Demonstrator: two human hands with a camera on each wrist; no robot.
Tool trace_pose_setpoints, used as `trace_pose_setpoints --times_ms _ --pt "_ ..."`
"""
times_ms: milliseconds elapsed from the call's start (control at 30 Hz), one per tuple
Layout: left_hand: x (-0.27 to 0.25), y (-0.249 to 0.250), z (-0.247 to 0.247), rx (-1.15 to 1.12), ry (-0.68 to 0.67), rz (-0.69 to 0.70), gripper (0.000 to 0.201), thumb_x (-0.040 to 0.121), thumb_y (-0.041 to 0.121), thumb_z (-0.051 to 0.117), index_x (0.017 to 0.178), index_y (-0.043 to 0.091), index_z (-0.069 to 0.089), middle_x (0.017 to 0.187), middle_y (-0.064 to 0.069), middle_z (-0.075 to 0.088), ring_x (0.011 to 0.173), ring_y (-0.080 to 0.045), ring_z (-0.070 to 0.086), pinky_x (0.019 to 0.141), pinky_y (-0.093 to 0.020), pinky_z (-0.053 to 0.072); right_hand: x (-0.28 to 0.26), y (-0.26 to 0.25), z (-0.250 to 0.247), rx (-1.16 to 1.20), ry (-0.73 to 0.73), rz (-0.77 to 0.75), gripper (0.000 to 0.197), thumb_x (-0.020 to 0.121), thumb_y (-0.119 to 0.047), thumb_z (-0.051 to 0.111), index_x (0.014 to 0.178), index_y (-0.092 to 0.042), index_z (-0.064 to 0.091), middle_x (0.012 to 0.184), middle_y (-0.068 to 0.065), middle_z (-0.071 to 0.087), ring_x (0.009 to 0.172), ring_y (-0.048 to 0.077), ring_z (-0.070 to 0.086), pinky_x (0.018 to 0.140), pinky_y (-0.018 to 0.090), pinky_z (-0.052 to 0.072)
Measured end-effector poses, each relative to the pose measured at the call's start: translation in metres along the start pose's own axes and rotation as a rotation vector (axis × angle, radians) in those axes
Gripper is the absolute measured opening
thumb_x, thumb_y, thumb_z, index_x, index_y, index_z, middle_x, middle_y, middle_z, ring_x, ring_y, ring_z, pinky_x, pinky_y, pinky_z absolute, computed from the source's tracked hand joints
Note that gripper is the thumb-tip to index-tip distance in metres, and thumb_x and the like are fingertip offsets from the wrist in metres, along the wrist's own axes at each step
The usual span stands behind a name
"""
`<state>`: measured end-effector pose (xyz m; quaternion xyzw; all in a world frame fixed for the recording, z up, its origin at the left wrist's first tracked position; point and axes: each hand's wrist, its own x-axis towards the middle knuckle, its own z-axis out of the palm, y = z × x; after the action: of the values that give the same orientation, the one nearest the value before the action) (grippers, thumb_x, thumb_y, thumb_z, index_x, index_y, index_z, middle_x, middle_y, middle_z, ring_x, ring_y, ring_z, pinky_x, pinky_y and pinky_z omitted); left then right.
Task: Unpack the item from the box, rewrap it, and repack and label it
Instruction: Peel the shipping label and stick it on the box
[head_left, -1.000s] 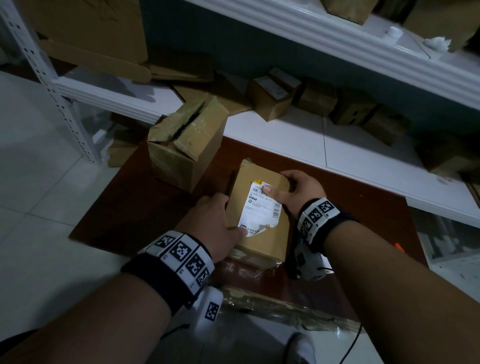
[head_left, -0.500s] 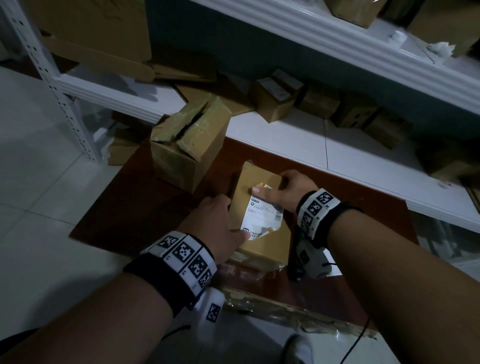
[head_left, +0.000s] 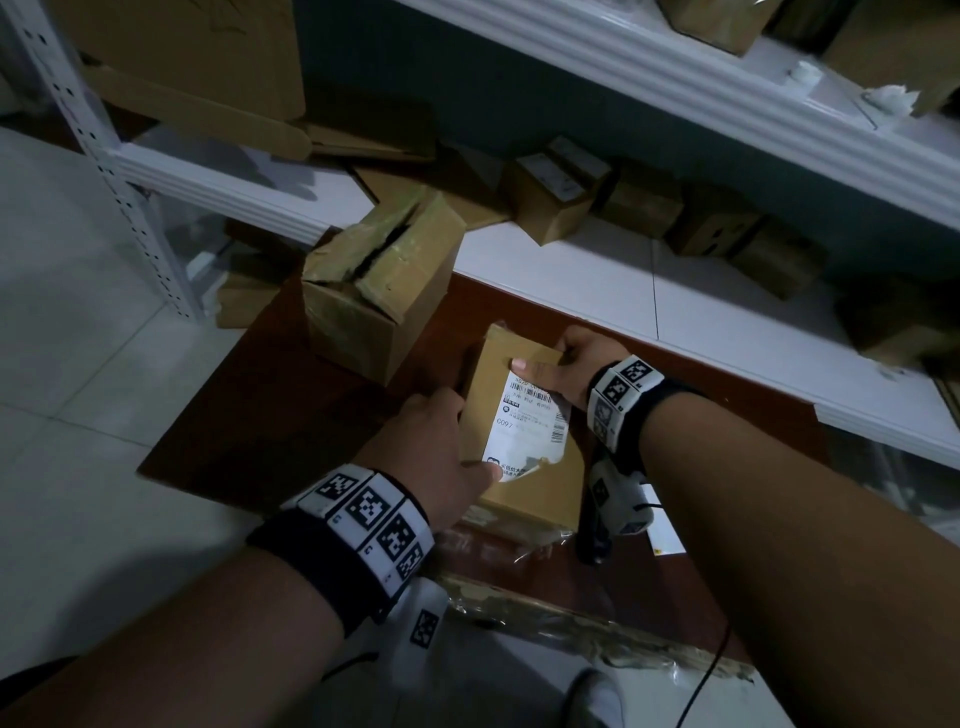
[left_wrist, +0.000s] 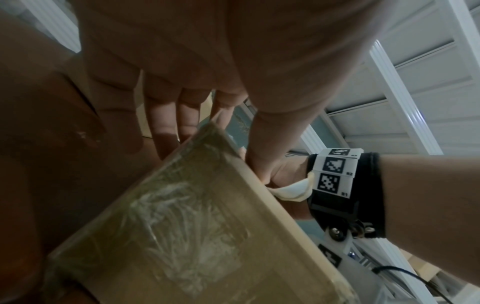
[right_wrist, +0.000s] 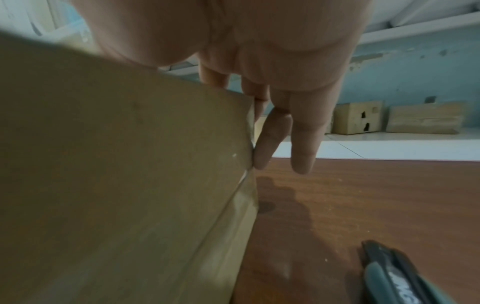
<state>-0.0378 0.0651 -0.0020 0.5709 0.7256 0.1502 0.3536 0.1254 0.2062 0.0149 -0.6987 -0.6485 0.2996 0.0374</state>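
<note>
A small brown cardboard box (head_left: 535, 501) lies on the reddish-brown table (head_left: 291, 415) with a white shipping label (head_left: 530, 431) on its top face. My left hand (head_left: 431, 447) grips the box's left side, its thumb resting on the label's near-left corner. My right hand (head_left: 576, 364) clasps the far right corner, thumb pressing the label's far edge. The left wrist view shows the box (left_wrist: 194, 236) wrapped in glossy tape, my left hand's fingers (left_wrist: 166, 123) running down its side. In the right wrist view, my right hand's fingers (right_wrist: 270, 139) hang down against the far edge of the box (right_wrist: 116, 174).
A larger, battered cardboard box (head_left: 374, 291) stands on the table at the far left. A dark utility knife (right_wrist: 394, 273) lies right of the small box. Crumpled clear wrap (head_left: 571, 623) trails along the table's near edge. A white shelf (head_left: 727, 312) behind holds several small boxes (head_left: 550, 197).
My right thumb has slid a little left along the label's far edge, and the label lies flatter on the box. My left hand has kept its grip.
</note>
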Motion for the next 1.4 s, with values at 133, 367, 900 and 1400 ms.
trace_pose_setpoints --times_ms 133,367,900,1400 --pt "0.000 0.000 0.000 0.007 0.011 0.004 0.066 0.076 0.050 0.078 0.129 0.027 0.047 0.127 0.001 0.050 0.110 -0.022 0.059 0.096 -0.041 0.049 0.005 0.005 0.004 0.113 0.060 -0.009 0.049 0.070 -0.059 0.082 0.086 -0.019 0.058 0.095 0.008 0.074 0.082 0.022 0.068 0.077 0.036 0.059" --pt "0.001 -0.001 0.001 -0.013 0.011 0.002 0.069 0.077 0.048 0.079 0.133 0.025 0.047 0.131 0.000 0.049 0.115 -0.023 0.057 0.098 -0.039 0.048 -0.028 0.033 -0.003 0.206 0.030 -0.006 0.127 0.047 -0.086 0.072 0.154 -0.040 0.021 0.157 0.005 0.036 0.137 0.025 0.045 0.108 0.039 0.044" --pt "-0.001 0.001 0.003 0.017 0.026 -0.005 0.062 0.078 0.048 0.078 0.131 0.023 0.055 0.129 -0.002 0.053 0.113 -0.024 0.059 0.097 -0.039 0.049 -0.062 0.072 0.025 0.398 -0.225 -0.092 0.129 0.048 -0.066 0.090 0.154 -0.042 0.020 0.134 -0.017 0.062 0.125 0.009 0.058 0.110 0.039 0.045" --pt "0.010 -0.003 0.005 -0.164 -0.042 -0.074 0.066 0.066 0.050 0.076 0.124 0.020 0.065 0.121 0.002 0.067 0.102 -0.018 0.064 0.093 -0.042 0.054 -0.076 0.072 0.018 0.405 -0.375 -0.081 0.149 0.066 -0.032 0.092 0.152 -0.026 -0.029 0.152 -0.021 0.031 0.140 0.002 0.026 0.111 0.022 0.025"
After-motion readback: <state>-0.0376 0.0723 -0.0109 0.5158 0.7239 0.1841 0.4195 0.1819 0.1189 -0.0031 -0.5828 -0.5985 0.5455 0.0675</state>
